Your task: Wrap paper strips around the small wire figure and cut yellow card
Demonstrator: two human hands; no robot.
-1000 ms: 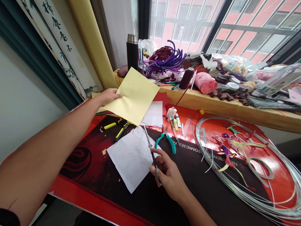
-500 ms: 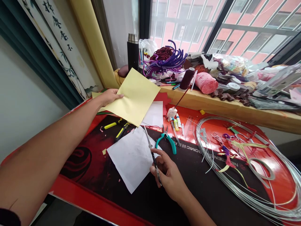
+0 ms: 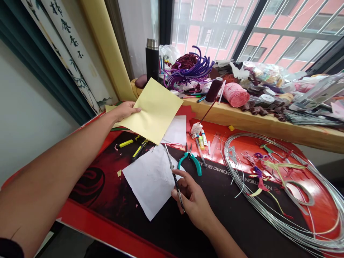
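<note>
My left hand (image 3: 125, 110) pinches the left edge of a yellow paper sheet (image 3: 154, 109), thumb on top and the other fingers hidden beneath it. The sheet is raised and tilted at the back of the desk. Closed around a slim pair of scissors (image 3: 171, 163) is my right hand (image 3: 190, 200), with the blades pointing up and away from me. Below the scissors a white paper sheet (image 3: 150, 182) lies on the dark mat. Teal-handled pliers (image 3: 198, 167) rest just right of the white sheet.
A large wire coil (image 3: 271, 220) surrounds coloured scraps and a tape ring on the right. Yellow-and-black tools (image 3: 139, 151) lie left of centre. Behind them are a glue bottle (image 3: 196, 128) and paint tubes. Cords, a black flask (image 3: 152, 61) and a pink roll (image 3: 235, 95) crowd the windowsill.
</note>
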